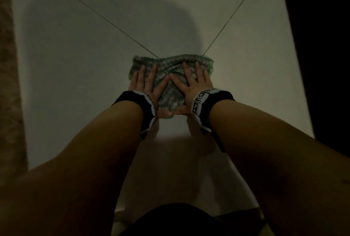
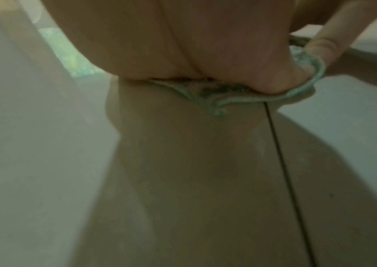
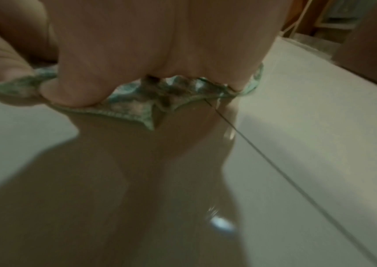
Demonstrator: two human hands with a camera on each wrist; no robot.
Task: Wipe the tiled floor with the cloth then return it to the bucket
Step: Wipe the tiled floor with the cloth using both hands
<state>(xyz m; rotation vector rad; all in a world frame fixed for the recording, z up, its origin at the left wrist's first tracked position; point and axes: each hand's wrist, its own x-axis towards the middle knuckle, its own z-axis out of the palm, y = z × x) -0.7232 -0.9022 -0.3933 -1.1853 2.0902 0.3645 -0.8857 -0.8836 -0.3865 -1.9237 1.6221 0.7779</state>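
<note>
Floor (image 1: 75, 65) tiles stretch pale under me, two grout lines (image 1: 98, 15) meeting beneath the green cloth (image 1: 170, 65), which lies bunched just ahead. My left hand (image 1: 145, 84) and right hand (image 1: 193, 82) press it flat, side by side, fingers straight and spread.

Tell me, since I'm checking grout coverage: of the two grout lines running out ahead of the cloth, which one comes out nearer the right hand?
The grout line slanting toward upper right; it meets the cloth just beyond the right hand.
</note>
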